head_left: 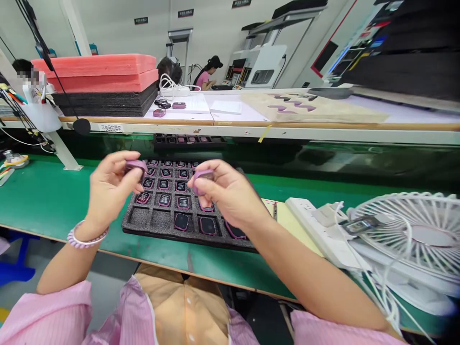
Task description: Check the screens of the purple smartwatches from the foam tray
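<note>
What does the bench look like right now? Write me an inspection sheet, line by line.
Surface: green bench mat, with a raised shelf behind it.
Job's things: black foam tray of small purple-rimmed parts, some pockets empty; one purple part in the left hand, another purple part in the right hand.
Clutter: white fan, power strip, yellowish paper.
Grippers: both hands raised over the tray, each pinching its part.
Cables: white cords by the fan; black cables at left.
Surroundings: pink and black foam sheets on the shelf; co-workers seated behind.
</note>
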Tool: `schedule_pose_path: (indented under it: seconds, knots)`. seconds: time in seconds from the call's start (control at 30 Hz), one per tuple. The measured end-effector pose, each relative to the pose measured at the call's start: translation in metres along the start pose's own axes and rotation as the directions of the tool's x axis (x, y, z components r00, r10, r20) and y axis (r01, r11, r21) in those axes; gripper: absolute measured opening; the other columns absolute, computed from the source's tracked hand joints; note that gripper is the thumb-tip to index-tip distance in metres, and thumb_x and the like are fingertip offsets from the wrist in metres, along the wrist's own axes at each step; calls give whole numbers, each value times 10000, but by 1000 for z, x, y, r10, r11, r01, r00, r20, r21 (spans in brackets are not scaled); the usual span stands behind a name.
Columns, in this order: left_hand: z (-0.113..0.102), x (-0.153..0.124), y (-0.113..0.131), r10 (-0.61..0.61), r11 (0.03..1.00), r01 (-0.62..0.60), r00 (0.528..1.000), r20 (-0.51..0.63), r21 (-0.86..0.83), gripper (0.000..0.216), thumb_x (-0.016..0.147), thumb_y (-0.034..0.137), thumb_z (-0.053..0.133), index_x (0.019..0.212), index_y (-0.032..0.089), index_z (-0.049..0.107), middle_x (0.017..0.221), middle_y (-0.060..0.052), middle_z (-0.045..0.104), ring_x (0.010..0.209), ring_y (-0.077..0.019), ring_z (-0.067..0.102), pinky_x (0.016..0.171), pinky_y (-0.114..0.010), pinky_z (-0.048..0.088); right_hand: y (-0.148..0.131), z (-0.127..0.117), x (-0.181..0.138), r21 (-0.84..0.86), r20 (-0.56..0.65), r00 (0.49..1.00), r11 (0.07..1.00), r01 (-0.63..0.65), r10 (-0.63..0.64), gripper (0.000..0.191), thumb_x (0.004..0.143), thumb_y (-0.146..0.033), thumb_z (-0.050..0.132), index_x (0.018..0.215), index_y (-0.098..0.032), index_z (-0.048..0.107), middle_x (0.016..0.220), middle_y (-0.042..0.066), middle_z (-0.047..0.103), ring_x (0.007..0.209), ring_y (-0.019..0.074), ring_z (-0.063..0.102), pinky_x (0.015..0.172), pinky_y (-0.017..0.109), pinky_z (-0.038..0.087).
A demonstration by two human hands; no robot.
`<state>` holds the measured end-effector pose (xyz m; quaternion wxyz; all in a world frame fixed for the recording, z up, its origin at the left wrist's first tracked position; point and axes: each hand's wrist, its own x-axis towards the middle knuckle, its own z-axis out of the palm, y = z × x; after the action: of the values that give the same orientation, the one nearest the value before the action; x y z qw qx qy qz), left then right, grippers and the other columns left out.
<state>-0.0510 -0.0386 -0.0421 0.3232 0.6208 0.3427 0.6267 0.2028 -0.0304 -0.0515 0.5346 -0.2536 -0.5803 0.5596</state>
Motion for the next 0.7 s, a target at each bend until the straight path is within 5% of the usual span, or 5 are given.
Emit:
schedule_pose_path:
  seconds: [0.27,0.37,0.47,0.6,0.7]
  knots:
    - [-21,-35,-59,-559,823,561,768,314,91,657,746,297,769,1307,190,444,1076,-58,623,720,-128,670,690,-272,584,75,-3,-11,85,192,914,922,-378,357,638,742,-199,734,1320,-211,464,1023,41,644,741,168,684,673,267,548]
    - [-40,-41,-71,-543,834,453,775,324,314,555,767,341,748,1240,194,499,1068,-63,634,844,-173,647,809,-339,560,87,-1,-10,1,281,886,923,-384,368,659,770,-214,721,1346,-217,399,1029,30,600,735,164,671,676,286,547]
    - [-54,-42,-78,-419,780,130,835,357,612,425,807,359,735,1181,225,583,1151,-67,620,1069,-242,566,996,-425,482,95,3,-5,-310,333,891,928,-205,308,492,844,-206,637,1297,-201,445,1037,52,592,783,192,654,720,345,557]
    - [-64,-41,-86,-425,690,-24,795,433,723,415,825,378,752,1202,254,632,1247,-79,537,1204,-283,446,1113,-481,396,102,13,0,-801,377,918,543,254,126,432,796,-111,741,1203,-164,605,1217,134,555,1141,325,547,997,514,457]
    - [-68,-40,-91,-461,685,-28,757,463,728,493,841,402,751,1302,295,614,1292,-88,482,1230,-291,411,1146,-515,363,105,20,1,-889,355,919,365,275,171,437,809,-180,828,1206,-148,649,1277,159,529,1190,365,502,1006,550,431]
